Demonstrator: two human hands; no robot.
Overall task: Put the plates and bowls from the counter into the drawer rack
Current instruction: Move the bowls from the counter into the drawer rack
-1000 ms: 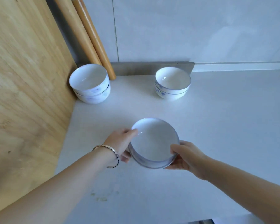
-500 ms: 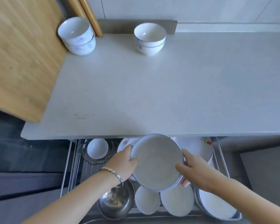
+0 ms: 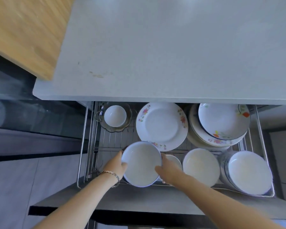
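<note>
A white plate with a blue rim [image 3: 141, 164] is held low over the front left of the open drawer rack [image 3: 87, 146]. My left hand [image 3: 116, 166] grips its left edge and my right hand [image 3: 168, 170] grips its right edge. The plate covers what lies under it in the rack; only a dark edge shows below it. The grey counter [image 3: 172, 55] above shows no dishes in this view.
The rack holds a small bowl on a glass dish [image 3: 115, 116], a flowered plate [image 3: 162, 125], a stack of flowered plates [image 3: 221, 123], a white plate [image 3: 201, 166] and stacked bowls [image 3: 248, 172]. A wooden board [image 3: 23, 30] lies at the left.
The plate went from the counter, over its edge, down into the drawer rack at the front left, both hands still on it. The view tilted down; the counter bowls left the frame.
</note>
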